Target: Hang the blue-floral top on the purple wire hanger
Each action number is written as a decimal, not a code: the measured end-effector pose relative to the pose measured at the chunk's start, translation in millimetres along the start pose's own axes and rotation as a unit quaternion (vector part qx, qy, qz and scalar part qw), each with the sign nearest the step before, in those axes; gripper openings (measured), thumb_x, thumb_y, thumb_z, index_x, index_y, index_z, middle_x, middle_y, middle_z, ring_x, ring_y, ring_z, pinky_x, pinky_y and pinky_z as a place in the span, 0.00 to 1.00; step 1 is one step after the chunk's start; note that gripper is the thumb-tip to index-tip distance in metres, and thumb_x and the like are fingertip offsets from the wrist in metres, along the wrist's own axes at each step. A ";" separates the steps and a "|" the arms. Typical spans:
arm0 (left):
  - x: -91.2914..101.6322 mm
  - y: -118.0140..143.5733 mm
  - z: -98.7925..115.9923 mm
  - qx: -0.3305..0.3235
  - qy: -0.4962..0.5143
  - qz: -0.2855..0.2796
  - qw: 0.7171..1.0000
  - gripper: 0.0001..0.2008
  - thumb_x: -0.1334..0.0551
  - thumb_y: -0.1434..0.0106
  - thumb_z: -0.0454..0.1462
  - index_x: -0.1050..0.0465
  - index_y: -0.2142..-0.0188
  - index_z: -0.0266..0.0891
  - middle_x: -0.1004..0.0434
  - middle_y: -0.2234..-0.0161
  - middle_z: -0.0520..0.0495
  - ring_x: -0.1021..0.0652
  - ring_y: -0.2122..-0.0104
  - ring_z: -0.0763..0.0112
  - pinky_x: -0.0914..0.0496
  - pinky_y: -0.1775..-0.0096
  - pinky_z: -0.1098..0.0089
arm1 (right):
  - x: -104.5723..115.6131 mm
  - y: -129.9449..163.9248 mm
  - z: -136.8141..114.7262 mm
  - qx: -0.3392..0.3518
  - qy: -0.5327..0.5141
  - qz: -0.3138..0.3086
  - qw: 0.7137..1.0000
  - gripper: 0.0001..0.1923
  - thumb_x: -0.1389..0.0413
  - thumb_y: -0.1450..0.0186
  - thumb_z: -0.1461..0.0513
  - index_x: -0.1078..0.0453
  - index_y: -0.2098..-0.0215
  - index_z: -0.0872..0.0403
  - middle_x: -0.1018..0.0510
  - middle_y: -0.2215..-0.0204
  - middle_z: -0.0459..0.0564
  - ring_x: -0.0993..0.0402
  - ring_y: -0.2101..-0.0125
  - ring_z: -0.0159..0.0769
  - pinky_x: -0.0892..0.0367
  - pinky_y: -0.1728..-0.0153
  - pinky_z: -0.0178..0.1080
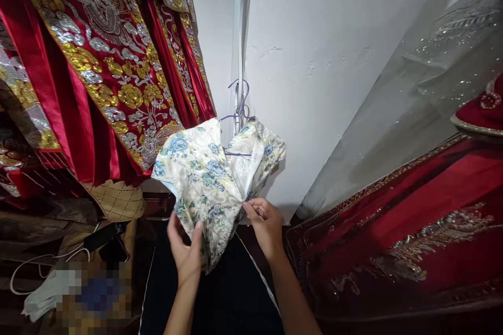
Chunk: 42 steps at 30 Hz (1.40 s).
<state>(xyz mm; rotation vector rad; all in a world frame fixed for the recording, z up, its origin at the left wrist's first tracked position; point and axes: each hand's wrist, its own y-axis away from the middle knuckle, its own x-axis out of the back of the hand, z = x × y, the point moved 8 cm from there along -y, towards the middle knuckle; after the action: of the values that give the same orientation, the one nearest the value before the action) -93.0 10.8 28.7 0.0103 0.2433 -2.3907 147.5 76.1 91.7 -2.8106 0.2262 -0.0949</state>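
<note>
A short-sleeved cream top [212, 178] with blue flowers and green leaves hangs on a thin purple hanger [246, 97] against the wall. Its lower end narrows and tilts toward me. At its left lower side, my left hand [185, 256] holds the cloth, thumb over the front and fingers partly behind the edge. My right hand [266, 222] pinches the front edge below the V-shaped neckline, thumb and forefinger together. Whatever small part lies inside that pinch is hidden. Pale lining shows within the open neck.
Red garments with gold and silver embroidery [118, 73] hang at left. On the right are a sheer sparkly cloth [393, 99] and a beaded red garment [444, 193]. A white strap [242, 21] runs down the wall. A white cable [23, 272] and dark phone-like object [113, 251] lie lower left.
</note>
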 end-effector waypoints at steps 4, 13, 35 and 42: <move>-28.3 11.2 37.3 -0.163 -0.088 -0.083 0.979 0.26 0.33 0.38 0.42 0.33 0.41 0.45 0.30 0.44 0.41 0.28 0.44 0.58 0.34 0.42 0.59 | -6.2 8.4 -22.3 0.070 0.053 -0.035 0.995 0.12 0.37 0.38 0.55 0.26 0.74 0.54 0.25 0.81 0.46 0.34 0.79 0.32 0.38 0.76 0.34; -74.1 24.1 48.8 -0.159 -0.056 -0.202 0.965 0.05 0.38 0.33 0.40 0.25 0.60 0.42 0.26 0.64 0.47 0.24 0.62 0.67 0.30 0.57 0.68 | -16.3 -12.2 -42.6 0.130 0.193 -0.234 0.944 0.08 0.39 0.36 0.57 0.24 0.70 0.52 0.24 0.79 0.45 0.32 0.78 0.31 0.38 0.75 0.34; -142.2 -67.8 238.0 -0.467 -0.120 -0.239 0.843 0.16 0.43 0.29 0.36 0.30 0.43 0.44 0.25 0.57 0.44 0.24 0.59 0.65 0.30 0.55 0.64 | -10.8 -134.1 -173.4 0.390 0.246 -0.078 0.884 0.08 0.44 0.32 0.57 0.31 0.67 0.52 0.24 0.76 0.44 0.33 0.78 0.31 0.42 0.73 0.34; -182.5 -79.9 247.9 -0.504 -0.179 -0.203 0.820 0.06 0.44 0.29 0.35 0.31 0.64 0.39 0.28 0.63 0.45 0.27 0.62 0.65 0.33 0.57 0.65 | -27.0 -152.7 -128.1 0.400 0.343 -0.078 0.846 0.08 0.48 0.30 0.59 0.33 0.66 0.52 0.22 0.74 0.49 0.28 0.74 0.37 0.42 0.70 0.36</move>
<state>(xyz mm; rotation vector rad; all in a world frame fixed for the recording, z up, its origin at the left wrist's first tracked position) 3.4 146.4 299.7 -1.0589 1.4007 -2.2935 131.5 184.1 260.7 -1.8475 0.0772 -0.9917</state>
